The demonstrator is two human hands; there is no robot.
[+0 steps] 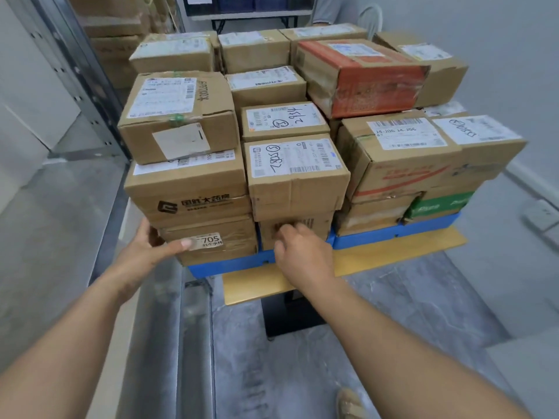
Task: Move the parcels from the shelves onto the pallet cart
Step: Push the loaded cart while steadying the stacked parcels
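Here, a tall stack of brown cardboard parcels (296,182) fills the blue plastic pallet cart (393,235), beside the grey metal shelf rack (87,95). The left hand (151,247) clasps the near left corner of the bottom parcel labelled 705 (227,252), thumb across its front. The right hand (302,252) sets curled fingers against the neighbouring low brown box (314,225); whether it grips anything, I cannot tell.

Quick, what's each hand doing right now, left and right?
Left hand: grips the left corner of the 705 box.
Right hand: fingers curled against the lower middle box, holding nothing visible.
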